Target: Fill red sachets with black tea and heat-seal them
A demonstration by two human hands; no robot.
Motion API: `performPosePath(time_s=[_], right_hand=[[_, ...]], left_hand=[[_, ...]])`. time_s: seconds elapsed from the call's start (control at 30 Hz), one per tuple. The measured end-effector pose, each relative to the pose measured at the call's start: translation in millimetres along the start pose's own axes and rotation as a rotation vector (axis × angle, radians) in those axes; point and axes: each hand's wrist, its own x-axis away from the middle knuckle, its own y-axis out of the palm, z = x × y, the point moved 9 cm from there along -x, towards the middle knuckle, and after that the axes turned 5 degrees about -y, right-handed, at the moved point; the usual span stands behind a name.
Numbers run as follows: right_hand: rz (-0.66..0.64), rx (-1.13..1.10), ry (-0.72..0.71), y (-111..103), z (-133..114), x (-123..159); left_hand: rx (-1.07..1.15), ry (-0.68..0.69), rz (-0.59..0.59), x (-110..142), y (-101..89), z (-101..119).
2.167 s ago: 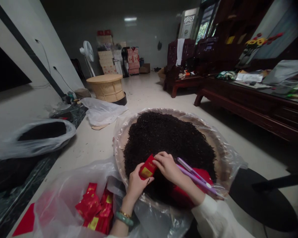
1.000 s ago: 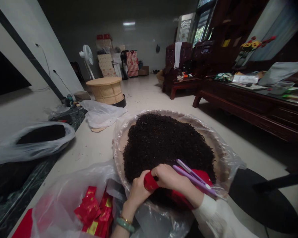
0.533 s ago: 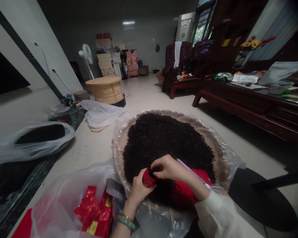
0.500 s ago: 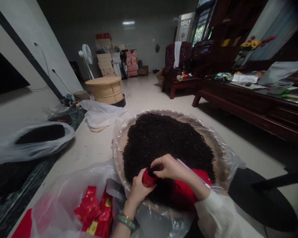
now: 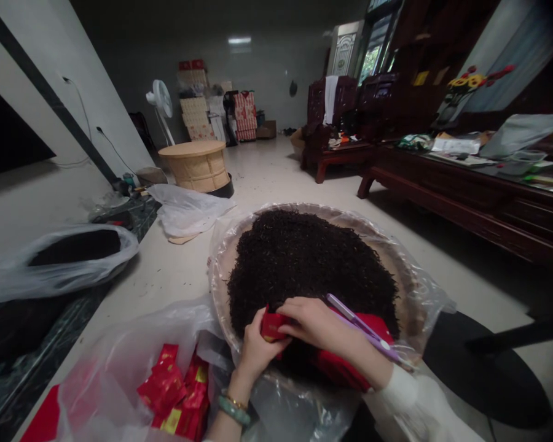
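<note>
My left hand (image 5: 256,348) is wrapped round a small red packet (image 5: 273,325) at the near edge of a round basket. My right hand (image 5: 309,320) has its fingers closed on the packet's right side and upper edge, hiding its mouth. Beneath both hands lies a heap of dark, thin tea leaves (image 5: 308,258) in the shallow basket (image 5: 412,288), which is lined with clear plastic. Under my right forearm rest more red packets (image 5: 343,367), partly hidden. A long purple and white tool (image 5: 364,326), slim and hinged-looking, lies across them.
Left of the basket, a clear plastic bag (image 5: 120,350) holds several filled-looking red packets (image 5: 163,390). Another open bag of dark leaves (image 5: 76,247) stands further left. At right are a black round stand base (image 5: 483,368) and a dark wooden table (image 5: 461,202). A drum-shaped bamboo piece (image 5: 196,166) stands ahead.
My right hand has moved from pinching over the packet's open top to gripping its right side. The packet's top looks more drawn together. The purple tool now shows more.
</note>
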Motion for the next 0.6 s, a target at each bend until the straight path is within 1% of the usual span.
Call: performPosePath(time_s=[0.03, 0.1, 0.2, 0.27, 0.37, 0.43, 0.53, 0.6], right_hand=[[0.002, -0.022, 0.037, 1.7, 5.4, -1.2], [0.047, -0.119, 0.096, -0.6, 17.7, -2.2], [0.114, -0.284, 0.144, -6.5, 33.4, 0.5], [0.123, -0.361, 0.162, -6.9, 40.8, 3.9], [0.121, -0.413, 0.187, -5.5, 47.9, 8.8], [0.117, -0.401, 0.212, -5.9, 48.8, 10.8], [0.079, -0.324, 0.206, -9.3, 36.6, 9.8], [0.021, -0.282, 0.195, -9.4, 24.6, 7.7]], left_hand=[[0.054, 0.003, -0.026, 0.5, 1.2, 3.1], [0.198, -0.016, -0.141, 2.3, 7.8, 8.0], [0.385, -0.147, -0.364, 8.2, 21.6, 8.1], [0.43, -0.213, -0.442, 11.2, 25.2, 8.0], [0.396, -0.204, -0.468, 9.6, 23.5, 10.9], [0.345, -0.176, -0.457, 6.8, 21.8, 11.5], [0.279, -0.114, -0.38, 2.8, 18.0, 10.8], [0.233, -0.075, -0.32, 2.3, 17.3, 9.7]])
